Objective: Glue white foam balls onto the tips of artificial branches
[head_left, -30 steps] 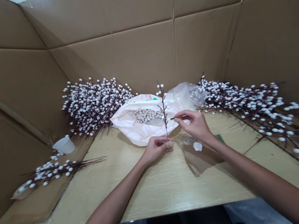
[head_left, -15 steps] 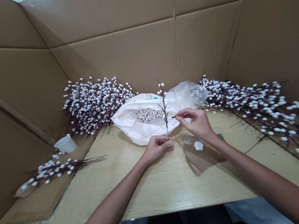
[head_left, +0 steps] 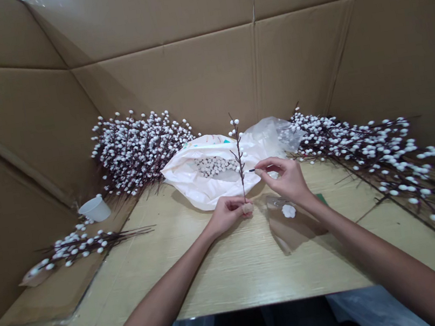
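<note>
Between its fingertips my left hand (head_left: 231,214) pinches the foot of a thin brown twig (head_left: 240,162), which stands upright with a few white berries near its top. Just right of the twig, my right hand (head_left: 282,175) holds a small dark thin stick (head_left: 252,170) pointing left; its tip is close to the twig, and I cannot tell whether they touch. Behind both hands lies an open white bag (head_left: 192,186) with many whitish beads (head_left: 216,166) inside. A white blob (head_left: 289,211) sits on a brown sheet (head_left: 297,233) below my right hand.
Berry branches are heaped at the back left (head_left: 137,150) and along the right side (head_left: 379,149). At the left are a white cup (head_left: 94,209), a smaller bunch of branches (head_left: 78,246) and a tape roll (head_left: 37,274). Cardboard walls (head_left: 173,82) surround the table (head_left: 218,277).
</note>
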{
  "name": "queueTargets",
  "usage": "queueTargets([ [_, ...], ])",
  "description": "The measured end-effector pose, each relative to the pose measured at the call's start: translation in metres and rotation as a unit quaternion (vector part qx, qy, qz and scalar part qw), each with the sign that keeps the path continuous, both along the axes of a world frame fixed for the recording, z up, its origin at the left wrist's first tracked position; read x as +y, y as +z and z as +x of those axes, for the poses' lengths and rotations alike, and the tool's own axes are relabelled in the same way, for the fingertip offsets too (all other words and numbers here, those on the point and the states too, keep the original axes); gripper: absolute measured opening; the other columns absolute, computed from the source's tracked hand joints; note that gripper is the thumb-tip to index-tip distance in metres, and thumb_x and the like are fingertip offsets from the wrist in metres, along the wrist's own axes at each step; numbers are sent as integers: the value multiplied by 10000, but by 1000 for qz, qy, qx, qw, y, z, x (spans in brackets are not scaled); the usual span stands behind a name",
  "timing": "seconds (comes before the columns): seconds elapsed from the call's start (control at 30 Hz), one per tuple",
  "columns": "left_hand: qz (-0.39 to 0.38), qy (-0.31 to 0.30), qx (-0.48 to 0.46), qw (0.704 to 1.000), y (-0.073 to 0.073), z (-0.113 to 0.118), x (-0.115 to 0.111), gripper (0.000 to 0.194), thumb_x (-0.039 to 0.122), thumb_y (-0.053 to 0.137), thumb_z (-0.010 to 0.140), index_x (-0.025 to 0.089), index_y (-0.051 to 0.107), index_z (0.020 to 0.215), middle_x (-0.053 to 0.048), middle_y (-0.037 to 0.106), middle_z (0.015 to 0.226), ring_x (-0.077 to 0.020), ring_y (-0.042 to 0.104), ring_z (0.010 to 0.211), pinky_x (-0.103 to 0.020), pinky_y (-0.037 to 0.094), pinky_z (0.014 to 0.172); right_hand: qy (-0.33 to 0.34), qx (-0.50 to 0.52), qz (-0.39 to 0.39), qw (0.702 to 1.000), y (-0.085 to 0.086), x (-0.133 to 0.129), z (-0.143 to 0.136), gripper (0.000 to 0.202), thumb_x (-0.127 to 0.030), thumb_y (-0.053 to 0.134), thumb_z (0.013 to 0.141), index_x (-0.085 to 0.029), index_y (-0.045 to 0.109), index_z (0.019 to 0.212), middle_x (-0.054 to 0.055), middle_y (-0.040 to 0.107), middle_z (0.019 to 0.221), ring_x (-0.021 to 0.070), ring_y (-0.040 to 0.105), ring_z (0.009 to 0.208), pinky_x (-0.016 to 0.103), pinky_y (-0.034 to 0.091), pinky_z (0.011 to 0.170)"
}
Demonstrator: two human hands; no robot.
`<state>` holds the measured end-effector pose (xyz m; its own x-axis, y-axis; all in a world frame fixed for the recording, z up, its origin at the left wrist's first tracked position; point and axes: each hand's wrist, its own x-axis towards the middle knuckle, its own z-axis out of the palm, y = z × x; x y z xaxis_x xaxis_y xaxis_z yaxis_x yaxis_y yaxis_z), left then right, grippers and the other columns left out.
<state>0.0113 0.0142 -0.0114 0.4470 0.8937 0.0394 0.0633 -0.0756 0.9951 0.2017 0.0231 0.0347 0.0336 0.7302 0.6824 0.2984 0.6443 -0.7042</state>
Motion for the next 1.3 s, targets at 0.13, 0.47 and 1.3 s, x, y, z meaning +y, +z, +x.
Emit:
queueTargets([
  [0.13,5,-1,2,1000,2,0,-1,306,372,752,698,86,722,802,-33,670,644,-106,571,585,-213,443,615,-4,-3,2,1000,2,-1,0,97,-168,625,742,-151,709,788,60,732,806,175,676,736,286,560,687],
  [0.47,-4,12,-10,1000,-1,0,1,343,384,772,669,76,726,810,-42,673,650,-104,566,575,-217,448,605,-11,21,-5,1000,6,-3,0,91,-182,630,741,-153,706,782,63,733,801,178,675,730,284,551,680],
  [1.3,20,-18,46,999,10,1,-5,383,444,727,705,68,718,777,-43,659,614,-109,548,571,-231,431,612,-5,242,-51,969,21,15,23,146,-256,764,614,-174,701,718,48,716,770,189,667,758,330,541,722],
])
